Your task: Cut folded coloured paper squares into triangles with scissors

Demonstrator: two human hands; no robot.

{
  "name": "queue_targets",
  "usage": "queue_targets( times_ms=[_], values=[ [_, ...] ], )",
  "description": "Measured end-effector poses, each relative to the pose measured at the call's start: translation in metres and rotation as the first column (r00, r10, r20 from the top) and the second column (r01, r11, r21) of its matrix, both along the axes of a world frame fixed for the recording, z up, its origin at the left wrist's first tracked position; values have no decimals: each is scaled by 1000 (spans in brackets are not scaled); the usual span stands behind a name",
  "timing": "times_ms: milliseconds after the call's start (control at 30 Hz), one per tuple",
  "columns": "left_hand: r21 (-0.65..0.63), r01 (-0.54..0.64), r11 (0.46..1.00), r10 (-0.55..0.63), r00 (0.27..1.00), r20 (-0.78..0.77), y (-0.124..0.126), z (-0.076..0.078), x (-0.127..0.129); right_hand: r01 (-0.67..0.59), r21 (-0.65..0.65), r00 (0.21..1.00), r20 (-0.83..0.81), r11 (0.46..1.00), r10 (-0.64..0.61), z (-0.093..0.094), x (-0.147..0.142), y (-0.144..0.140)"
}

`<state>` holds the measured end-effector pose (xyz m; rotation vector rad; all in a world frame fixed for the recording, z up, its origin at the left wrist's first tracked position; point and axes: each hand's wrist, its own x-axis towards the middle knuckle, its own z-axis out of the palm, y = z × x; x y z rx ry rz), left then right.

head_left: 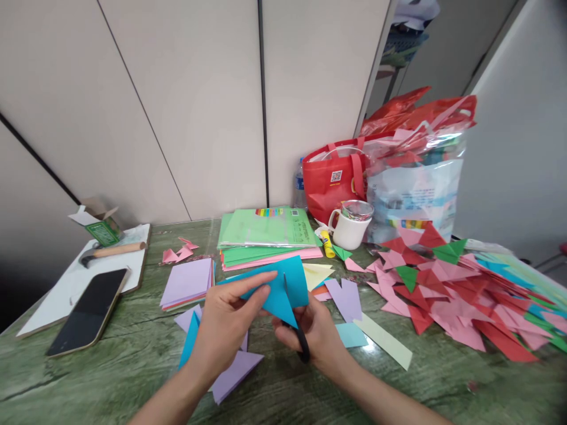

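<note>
A sheet of blue paper (277, 295), folded to a slanted edge, is held up over the table. My left hand (230, 316) pinches it between thumb and fingers on its left side. My right hand (314, 330) is closed on black-handled scissors (303, 345), whose blade crosses the paper near its curled right part. Purple folded pieces (234, 373) and a blue piece (190, 341) lie below my left hand. Beside my right hand are a purple piece (346, 300), a light blue piece (351, 334) and a pale green strip (384, 341).
A pile of red, pink and green folded papers (456, 295) spreads on the right. Behind stand a white mug (349, 231), red bag (328, 183) and paper packs (270, 227). Purple squares (186, 282), a phone (88, 313) and a hammer (115, 252) lie left.
</note>
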<state>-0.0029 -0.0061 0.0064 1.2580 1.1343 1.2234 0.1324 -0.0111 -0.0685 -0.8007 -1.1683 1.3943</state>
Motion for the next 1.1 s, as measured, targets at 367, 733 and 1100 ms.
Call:
queue_targets(
  times_ms=[367, 733, 1100],
  values=[
    [5, -10, 1000, 10, 999, -35, 2, -2, 0, 10, -11, 1000, 10, 1000, -10, 0, 1, 1],
    [15, 7, 1000, -5, 995, -100, 2, -1, -2, 20, -39, 999, 33, 999, -19, 3, 0, 0],
    [21, 10, 1000, -7, 994, -108, 2, 0, -2, 37, -33, 998, 58, 999, -35, 6, 0, 0]
  ],
)
